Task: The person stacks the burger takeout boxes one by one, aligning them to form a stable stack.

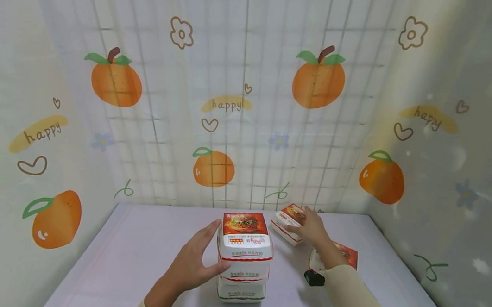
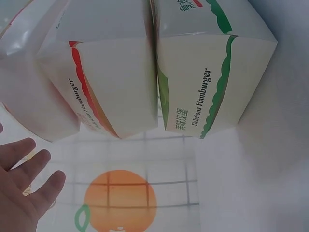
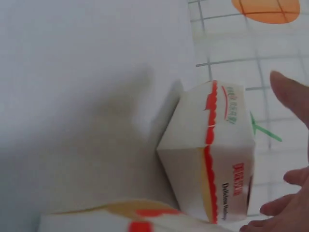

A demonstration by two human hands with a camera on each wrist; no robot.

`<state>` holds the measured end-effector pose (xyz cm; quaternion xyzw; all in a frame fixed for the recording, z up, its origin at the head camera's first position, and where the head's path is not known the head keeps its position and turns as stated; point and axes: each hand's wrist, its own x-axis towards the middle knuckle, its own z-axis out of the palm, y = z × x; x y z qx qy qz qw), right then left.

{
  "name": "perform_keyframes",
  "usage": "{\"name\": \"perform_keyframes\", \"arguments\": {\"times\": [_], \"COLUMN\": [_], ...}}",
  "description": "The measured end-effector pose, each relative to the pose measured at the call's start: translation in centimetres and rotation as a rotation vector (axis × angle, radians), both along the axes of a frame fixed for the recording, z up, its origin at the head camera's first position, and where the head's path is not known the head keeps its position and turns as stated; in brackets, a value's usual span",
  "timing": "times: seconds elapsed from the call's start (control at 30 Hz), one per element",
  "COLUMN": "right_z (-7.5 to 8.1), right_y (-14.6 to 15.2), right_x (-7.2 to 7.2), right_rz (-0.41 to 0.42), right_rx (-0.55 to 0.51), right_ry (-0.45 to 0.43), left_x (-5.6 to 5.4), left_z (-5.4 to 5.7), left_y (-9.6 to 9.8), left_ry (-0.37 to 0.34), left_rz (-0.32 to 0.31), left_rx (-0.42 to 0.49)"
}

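Note:
Three hamburger boxes stand stacked mid-table: a red-trimmed top box [image 1: 244,244], a red-trimmed middle box [image 1: 248,270] and a green-trimmed bottom box [image 1: 241,293]. At the stack's left side is my left hand [image 1: 187,263], its fingers and thumb spread; whether it touches the cardboard I cannot tell. Over a single red-trimmed hamburger box [image 1: 282,226] behind and right of the stack, my right hand [image 1: 313,229] reaches with thumb and fingers apart. In the right wrist view, a gap shows between that hand and the box. My right forearm partly covers another hamburger box [image 1: 348,254].
The boxes are on a white table [image 1: 150,242]. A curtain [image 1: 266,138] printed with oranges hangs around its back and sides, with a wire grid [image 1: 247,56] showing through. Dark wrist-camera parts sit at both cuffs.

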<state>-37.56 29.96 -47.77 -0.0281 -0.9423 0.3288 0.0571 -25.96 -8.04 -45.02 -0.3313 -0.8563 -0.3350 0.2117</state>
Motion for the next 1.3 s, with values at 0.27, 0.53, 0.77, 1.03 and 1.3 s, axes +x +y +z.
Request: {"name": "perform_keyframes", "arguments": {"times": [0.27,0.53,0.77,1.03,1.3], "right_z": [-0.58,-0.38,-0.68,-0.81,-0.79], "right_y": [0.2,-0.29,-0.34,-0.3,-0.5], "right_x": [-0.11,0.37,0.28,0.15,0.03], "right_rz": [-0.08,-0.129,-0.125,-0.124,-0.115], "right_rx": [0.044,0.119,0.112,0.123,0.143], "right_ry": [-0.083,-0.166,-0.171,-0.17,-0.185], "left_x": [0.3,0.35,0.48,0.34,0.29], "left_z": [0.37,0.28,0.4,0.0,0.07], "left_y": [-0.04,0.03,0.17,0.04,0.08], "left_ry": [-0.05,-0.043,-0.069,-0.042,-0.033], "left_rz": [0.007,0.02,0.023,0.024,0.027], "left_rx": [-0.004,-0.013,0.001,-0.002,-0.005]}}
